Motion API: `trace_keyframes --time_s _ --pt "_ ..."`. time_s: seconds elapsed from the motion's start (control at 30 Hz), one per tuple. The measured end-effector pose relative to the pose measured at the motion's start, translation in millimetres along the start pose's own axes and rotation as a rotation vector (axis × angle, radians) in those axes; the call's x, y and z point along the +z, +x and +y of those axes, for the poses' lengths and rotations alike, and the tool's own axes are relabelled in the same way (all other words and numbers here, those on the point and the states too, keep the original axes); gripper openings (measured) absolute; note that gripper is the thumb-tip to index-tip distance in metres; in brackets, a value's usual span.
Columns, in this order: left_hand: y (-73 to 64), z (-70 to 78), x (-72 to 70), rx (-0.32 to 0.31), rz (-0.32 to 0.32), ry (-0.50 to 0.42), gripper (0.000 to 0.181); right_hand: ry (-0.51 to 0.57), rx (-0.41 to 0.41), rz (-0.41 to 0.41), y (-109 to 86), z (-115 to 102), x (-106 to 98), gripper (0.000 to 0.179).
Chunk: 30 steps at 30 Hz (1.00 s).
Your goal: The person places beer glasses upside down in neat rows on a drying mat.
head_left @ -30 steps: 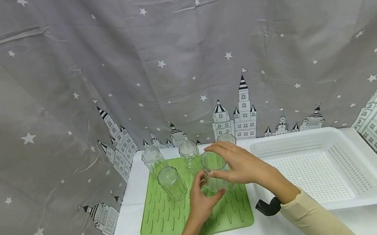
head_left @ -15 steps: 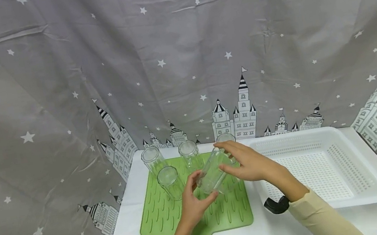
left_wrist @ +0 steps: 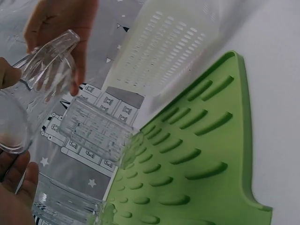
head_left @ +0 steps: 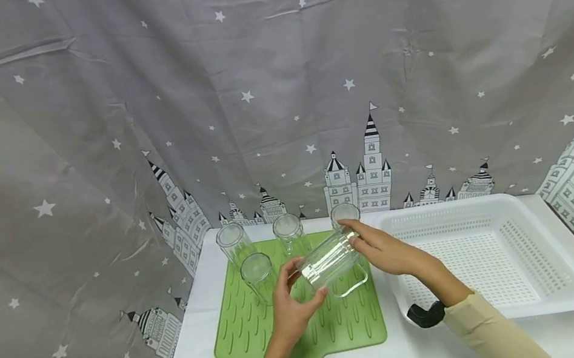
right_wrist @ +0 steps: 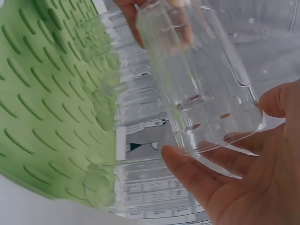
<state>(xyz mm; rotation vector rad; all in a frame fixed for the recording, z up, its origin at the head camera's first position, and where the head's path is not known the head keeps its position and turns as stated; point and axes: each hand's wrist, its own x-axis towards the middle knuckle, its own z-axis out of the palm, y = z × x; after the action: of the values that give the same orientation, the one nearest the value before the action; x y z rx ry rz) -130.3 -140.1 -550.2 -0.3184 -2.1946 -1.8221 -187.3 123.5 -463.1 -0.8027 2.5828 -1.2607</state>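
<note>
A clear glass mug (head_left: 329, 257) is held tilted above the green ribbed mat (head_left: 265, 338), its handle (head_left: 353, 283) pointing down toward the front. My left hand (head_left: 291, 307) grips its left end, with thumb and fingers on opposite sides. At the other end, the fingertips and thumb of my right hand (head_left: 387, 247) hold it. The right wrist view shows that right hand (right_wrist: 248, 164) spread around the end of the mug (right_wrist: 201, 93). In the left wrist view, the round end of the mug (left_wrist: 16, 124) is near my left fingers (left_wrist: 18, 187).
Several other glass mugs stand on the mat, among them a back left mug (head_left: 235, 244), a front left mug (head_left: 259, 274), a middle mug (head_left: 290, 233) and one behind my right hand (head_left: 344, 212). A white perforated basket (head_left: 549, 283) sits to the right. A grey curtain (head_left: 273, 83) hangs behind.
The glass mug has gone from near upright to lying almost sideways between my hands, its handle now showing at the front. My right hand has moved right; my left hand has shifted slightly left.
</note>
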Motion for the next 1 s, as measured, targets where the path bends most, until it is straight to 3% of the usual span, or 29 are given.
trace_keyframes --time_s 0.13,0.33,0.63,0.8,0.87,1.0 --pt "3.1 5.9 1.7 0.041 0.022 -0.017 0.075 0.090 0.048 -0.028 -0.5 6 5 0.056" --pt "8.5 15.2 4.9 0.133 0.063 -0.039 0.077 0.124 0.093 -0.066 -1.3 12 10 0.059" --pt "12.2 25.6 8.6 0.114 0.043 -0.012 0.078 -0.036 0.007 -0.053 -9.5 13 6 0.057" --pt "13.2 19.4 10.5 0.162 0.038 -0.024 0.076 -0.171 0.011 -0.010 -20.0 12 -3 0.058" --pt "14.1 16.3 11.2 0.194 0.036 -0.026 0.076 -0.199 0.010 0.003 -22.4 13 -5 0.059" --pt "14.3 13.9 13.1 0.198 0.030 -0.019 0.077 -0.223 -0.001 0.021 -25.8 14 -8 0.062"
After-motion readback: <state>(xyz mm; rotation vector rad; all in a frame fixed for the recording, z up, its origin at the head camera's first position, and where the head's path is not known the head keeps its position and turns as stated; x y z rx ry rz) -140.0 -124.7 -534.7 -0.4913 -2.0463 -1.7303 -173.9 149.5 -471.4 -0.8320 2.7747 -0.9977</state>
